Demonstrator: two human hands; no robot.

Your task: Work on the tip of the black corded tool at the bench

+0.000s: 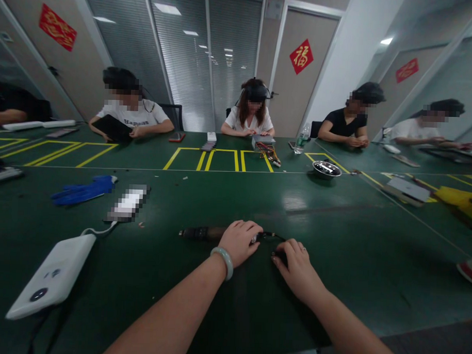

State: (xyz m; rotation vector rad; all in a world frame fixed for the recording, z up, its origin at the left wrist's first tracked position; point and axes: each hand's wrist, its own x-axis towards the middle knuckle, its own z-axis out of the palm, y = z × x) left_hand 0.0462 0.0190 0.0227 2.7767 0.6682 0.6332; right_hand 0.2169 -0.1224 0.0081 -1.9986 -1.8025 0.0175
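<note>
1 dark cylindrical tool [203,233] w/ thin black cord [274,235] — L hand [239,243] closed over its cord end; R hand [297,264] half-curled by cord, hold can't be told. 1 blue glove [84,191]. Surface: green tabletop [139,277], tool on it. Room: glass panels [236,63], 3 red signs [301,56].

near me, the left hand [238,243] covers part of a dark tool [203,233] on the green table [159,262], and the right hand [295,260] curls near a thin cord [273,235]. a blue glove [84,191] lies to the left, a shiny bowl [326,170] farther back.
</note>
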